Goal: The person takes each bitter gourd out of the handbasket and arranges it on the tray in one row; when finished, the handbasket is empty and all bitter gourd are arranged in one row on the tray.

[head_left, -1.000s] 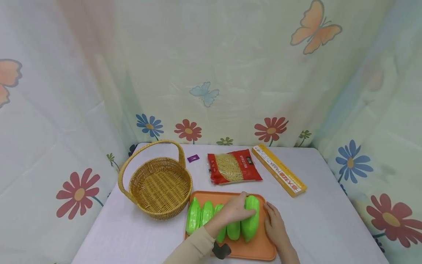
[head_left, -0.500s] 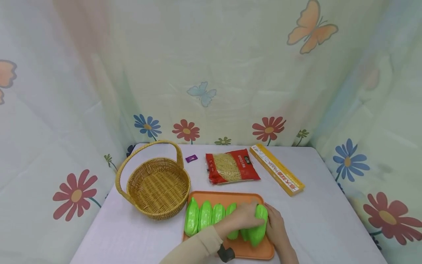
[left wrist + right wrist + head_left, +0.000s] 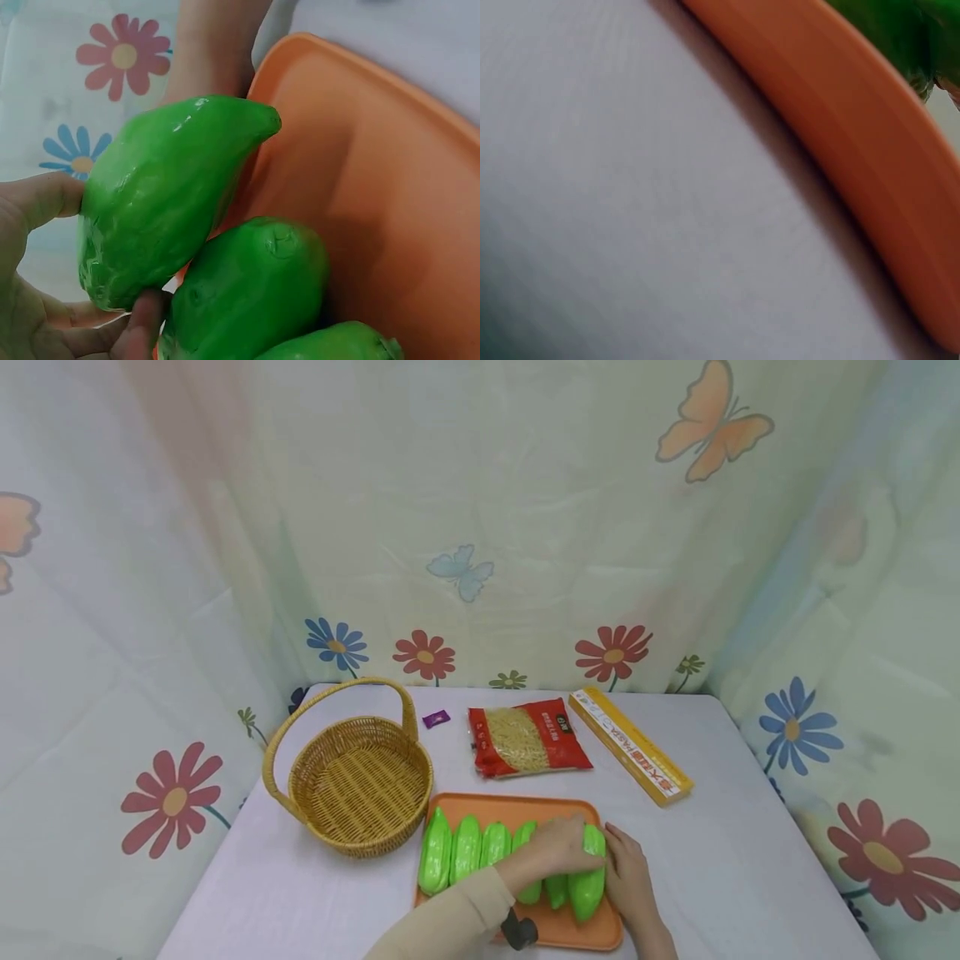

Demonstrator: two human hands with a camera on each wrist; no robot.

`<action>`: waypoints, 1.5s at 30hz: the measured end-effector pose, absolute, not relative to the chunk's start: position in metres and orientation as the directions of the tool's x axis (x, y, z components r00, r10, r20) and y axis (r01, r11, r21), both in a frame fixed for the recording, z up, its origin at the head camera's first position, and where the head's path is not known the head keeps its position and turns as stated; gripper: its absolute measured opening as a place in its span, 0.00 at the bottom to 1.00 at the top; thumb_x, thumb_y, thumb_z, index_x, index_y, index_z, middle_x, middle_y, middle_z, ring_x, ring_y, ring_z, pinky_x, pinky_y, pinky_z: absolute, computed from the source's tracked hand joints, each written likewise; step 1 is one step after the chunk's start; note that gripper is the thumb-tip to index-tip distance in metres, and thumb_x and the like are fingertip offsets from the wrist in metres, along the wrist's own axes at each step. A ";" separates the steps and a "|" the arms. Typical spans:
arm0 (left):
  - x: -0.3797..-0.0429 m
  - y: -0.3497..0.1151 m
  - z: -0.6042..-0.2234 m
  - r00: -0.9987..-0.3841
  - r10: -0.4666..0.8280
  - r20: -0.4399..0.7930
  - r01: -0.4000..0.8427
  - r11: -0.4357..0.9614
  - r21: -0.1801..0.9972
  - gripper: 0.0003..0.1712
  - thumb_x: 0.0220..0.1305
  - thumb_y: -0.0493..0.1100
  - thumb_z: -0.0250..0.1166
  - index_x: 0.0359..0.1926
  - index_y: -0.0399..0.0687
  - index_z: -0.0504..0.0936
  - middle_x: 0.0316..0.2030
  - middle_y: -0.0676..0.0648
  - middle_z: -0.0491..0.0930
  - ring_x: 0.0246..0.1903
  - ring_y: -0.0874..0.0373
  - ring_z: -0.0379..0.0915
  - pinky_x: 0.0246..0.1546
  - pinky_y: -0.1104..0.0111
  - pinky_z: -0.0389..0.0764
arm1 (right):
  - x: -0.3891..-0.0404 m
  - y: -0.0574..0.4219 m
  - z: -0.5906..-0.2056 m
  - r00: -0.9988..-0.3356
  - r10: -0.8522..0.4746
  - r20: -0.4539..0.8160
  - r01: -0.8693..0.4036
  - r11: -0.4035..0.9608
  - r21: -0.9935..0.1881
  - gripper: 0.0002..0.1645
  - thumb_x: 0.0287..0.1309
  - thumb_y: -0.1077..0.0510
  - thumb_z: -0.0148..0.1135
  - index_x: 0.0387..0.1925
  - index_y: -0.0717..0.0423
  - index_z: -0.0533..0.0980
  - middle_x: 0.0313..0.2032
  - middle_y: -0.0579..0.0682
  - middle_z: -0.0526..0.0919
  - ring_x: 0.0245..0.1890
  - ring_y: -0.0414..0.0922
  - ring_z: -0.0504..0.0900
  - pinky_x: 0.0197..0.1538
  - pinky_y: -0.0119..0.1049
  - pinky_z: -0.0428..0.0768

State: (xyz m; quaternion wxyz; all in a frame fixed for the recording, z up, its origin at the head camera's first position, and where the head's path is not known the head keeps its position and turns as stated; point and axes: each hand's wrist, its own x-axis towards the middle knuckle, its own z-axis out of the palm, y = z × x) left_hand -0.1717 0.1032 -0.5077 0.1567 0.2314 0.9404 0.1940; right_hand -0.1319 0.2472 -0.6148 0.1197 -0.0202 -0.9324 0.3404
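Note:
An orange tray (image 3: pixel 502 810) bears a row of long, shiny green gourd-like vegetables (image 3: pixel 435 860); their exact kind is unclear. My left hand (image 3: pixel 555 850), reaching across from the left, grips the rightmost green vegetable (image 3: pixel 587 892). The left wrist view shows thumb and fingers on opposite sides of this tapered vegetable (image 3: pixel 154 195), with another green vegetable (image 3: pixel 251 292) close against it. My right hand (image 3: pixel 630 877) touches the tray's right rim, its fingers fairly straight. The right wrist view has the tray's side wall (image 3: pixel 817 112) but no fingers.
Left of the tray stands a wicker basket (image 3: pixel 367 845) with a tall handle. Behind lie a small purple packet (image 3: pixel 436 718), a red bag of pasta (image 3: pixel 528 739) and a long yellow pasta box (image 3: pixel 632 745). A flowered curtain (image 3: pixel 465 468) surrounds the table (image 3: pixel 750 827).
My left hand has moved right and slightly nearer with the green vegetable, uncovering part of another one left of it. The right hand stays at the tray's rim.

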 end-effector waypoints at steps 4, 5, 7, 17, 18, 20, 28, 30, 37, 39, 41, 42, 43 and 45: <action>-0.172 0.108 -0.513 -0.852 0.481 -0.205 0.368 0.831 0.417 0.25 0.45 0.65 0.65 0.36 0.53 0.74 0.24 0.55 0.70 0.22 0.62 0.67 0.20 0.71 0.67 | -0.132 0.248 -0.615 -0.976 0.119 0.183 -0.028 0.762 -0.647 0.24 0.66 0.57 0.45 0.58 0.66 0.67 0.60 0.61 0.65 0.61 0.60 0.58 0.59 0.60 0.54; -0.172 0.110 -0.514 -0.853 0.481 -0.202 0.370 0.831 0.416 0.25 0.45 0.65 0.65 0.35 0.53 0.74 0.25 0.56 0.69 0.22 0.62 0.66 0.21 0.71 0.67 | -0.132 0.249 -0.615 -0.977 0.120 0.175 -0.023 0.760 -0.649 0.24 0.66 0.56 0.45 0.58 0.67 0.66 0.60 0.61 0.64 0.61 0.60 0.58 0.59 0.60 0.54; -0.172 0.112 -0.514 -0.853 0.483 -0.197 0.375 0.831 0.411 0.24 0.45 0.64 0.65 0.35 0.53 0.75 0.26 0.56 0.69 0.22 0.62 0.66 0.22 0.71 0.67 | -0.132 0.249 -0.614 -0.979 0.119 0.165 -0.018 0.758 -0.652 0.25 0.66 0.55 0.45 0.58 0.67 0.66 0.60 0.61 0.64 0.61 0.60 0.57 0.59 0.60 0.53; -0.165 0.119 -0.523 -0.868 0.481 -0.123 0.442 0.861 0.252 0.30 0.50 0.68 0.60 0.43 0.51 0.78 0.33 0.52 0.74 0.31 0.61 0.72 0.28 0.69 0.72 | -0.131 0.252 -0.615 -0.979 0.070 0.193 -0.076 0.752 -0.655 0.22 0.65 0.60 0.45 0.57 0.68 0.68 0.59 0.62 0.65 0.60 0.60 0.59 0.59 0.60 0.54; -0.165 0.119 -0.524 -0.870 0.478 -0.118 0.442 0.864 0.241 0.30 0.50 0.68 0.60 0.43 0.52 0.78 0.34 0.52 0.74 0.32 0.60 0.72 0.28 0.69 0.72 | -0.131 0.253 -0.615 -0.979 0.068 0.194 -0.080 0.745 -0.662 0.22 0.66 0.60 0.44 0.57 0.67 0.68 0.59 0.62 0.65 0.60 0.60 0.59 0.59 0.59 0.54; -0.164 0.119 -0.526 -0.874 0.472 -0.112 0.440 0.869 0.227 0.30 0.50 0.68 0.60 0.44 0.52 0.78 0.34 0.51 0.74 0.31 0.60 0.73 0.28 0.68 0.72 | -0.131 0.254 -0.616 -0.979 0.069 0.191 -0.080 0.734 -0.674 0.22 0.68 0.58 0.42 0.57 0.66 0.68 0.59 0.62 0.66 0.60 0.59 0.59 0.59 0.59 0.55; -0.166 0.114 -0.521 -0.857 0.498 -0.135 0.457 0.853 0.251 0.28 0.52 0.66 0.61 0.45 0.52 0.77 0.37 0.51 0.75 0.30 0.58 0.74 0.27 0.68 0.73 | -0.128 0.258 -0.612 -0.981 0.134 0.138 -0.009 0.685 -0.729 0.25 0.69 0.50 0.40 0.59 0.61 0.68 0.60 0.60 0.66 0.61 0.59 0.60 0.59 0.60 0.57; -0.169 0.109 -0.518 -0.836 0.528 -0.146 0.467 0.826 0.315 0.26 0.54 0.62 0.62 0.47 0.50 0.77 0.37 0.51 0.75 0.31 0.59 0.74 0.28 0.69 0.74 | -0.128 0.258 -0.610 -0.980 0.146 0.131 0.005 0.684 -0.729 0.26 0.69 0.49 0.39 0.59 0.60 0.68 0.60 0.60 0.67 0.60 0.59 0.61 0.59 0.59 0.57; -0.178 0.086 -0.512 -0.802 0.579 -0.146 0.415 0.716 0.561 0.22 0.57 0.50 0.62 0.52 0.47 0.76 0.40 0.53 0.79 0.34 0.67 0.72 0.32 0.74 0.74 | -0.131 0.254 -0.611 -0.978 0.139 0.153 -0.015 0.689 -0.725 0.25 0.69 0.52 0.41 0.60 0.63 0.65 0.58 0.62 0.68 0.59 0.59 0.61 0.59 0.58 0.57; -0.179 0.081 -0.512 -0.810 0.567 -0.148 0.368 0.690 0.624 0.21 0.58 0.49 0.61 0.52 0.47 0.77 0.38 0.53 0.80 0.32 0.67 0.72 0.31 0.74 0.74 | -0.132 0.253 -0.613 -0.976 0.138 0.171 -0.025 0.705 -0.709 0.25 0.69 0.53 0.41 0.61 0.64 0.64 0.57 0.62 0.69 0.59 0.59 0.62 0.58 0.58 0.58; -0.180 0.075 -0.513 -0.818 0.556 -0.149 0.319 0.653 0.687 0.20 0.58 0.48 0.61 0.51 0.46 0.77 0.35 0.53 0.79 0.31 0.67 0.73 0.29 0.74 0.73 | -0.133 0.252 -0.615 -0.972 0.140 0.188 -0.030 0.721 -0.692 0.25 0.69 0.54 0.41 0.61 0.64 0.64 0.56 0.62 0.69 0.58 0.59 0.62 0.58 0.57 0.59; -0.181 0.071 -0.514 -0.820 0.552 -0.149 0.296 0.633 0.715 0.20 0.59 0.47 0.60 0.51 0.46 0.77 0.34 0.54 0.79 0.31 0.67 0.72 0.28 0.74 0.73 | -0.133 0.251 -0.615 -0.971 0.141 0.195 -0.032 0.729 -0.684 0.25 0.69 0.54 0.41 0.61 0.65 0.64 0.56 0.63 0.70 0.58 0.59 0.63 0.58 0.57 0.59; -0.182 0.067 -0.515 -0.825 0.546 -0.146 0.276 0.614 0.740 0.20 0.59 0.47 0.60 0.51 0.45 0.77 0.33 0.54 0.78 0.30 0.67 0.72 0.28 0.74 0.73 | -0.134 0.251 -0.616 -0.970 0.141 0.198 -0.032 0.734 -0.678 0.25 0.69 0.54 0.40 0.61 0.65 0.64 0.56 0.63 0.70 0.57 0.59 0.63 0.58 0.57 0.59; -0.184 0.056 -0.516 -0.832 0.537 -0.137 0.250 0.584 0.772 0.20 0.59 0.46 0.59 0.51 0.44 0.76 0.33 0.54 0.77 0.30 0.66 0.71 0.27 0.73 0.72 | -0.134 0.250 -0.616 -0.968 0.140 0.206 -0.037 0.736 -0.676 0.25 0.69 0.55 0.41 0.60 0.65 0.64 0.55 0.63 0.70 0.57 0.59 0.63 0.57 0.57 0.59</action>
